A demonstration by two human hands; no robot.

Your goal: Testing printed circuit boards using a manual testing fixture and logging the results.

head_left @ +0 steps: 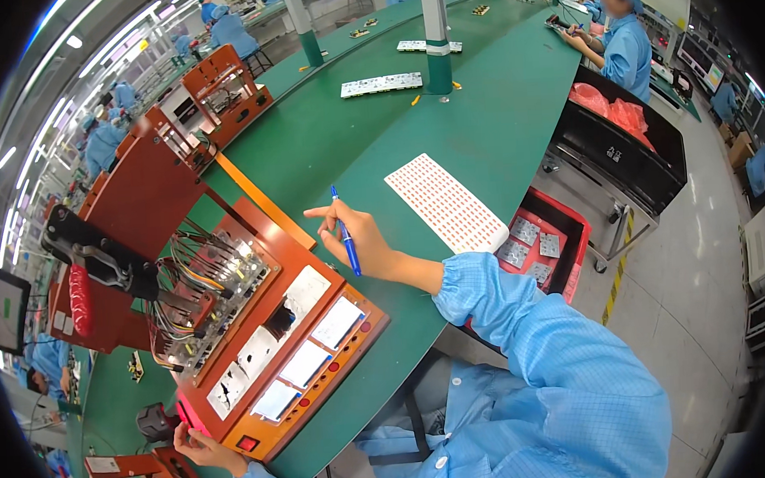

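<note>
Green-topped workbench (497,120) with red-brown wired fixture (237,344).
From here, the fixture's loose multicoloured wires (198,268) could snag if a sleeve caught them. Left hand (208,451): fingers curled at the fixture's red-lit corner; grip cannot be determined. Right hand (369,238): fingers clamped on the slim blue pen (351,256) beside the fixture; a loosened hold could drop it. Black plastic bin (647,163): white lettering. White rectangular sheet (444,203): rows of red marks, too small to read.

Green tbl (497,120) bears label sheet (445,203), red-brown fixture (253,322), white bds (381,85).
</note>
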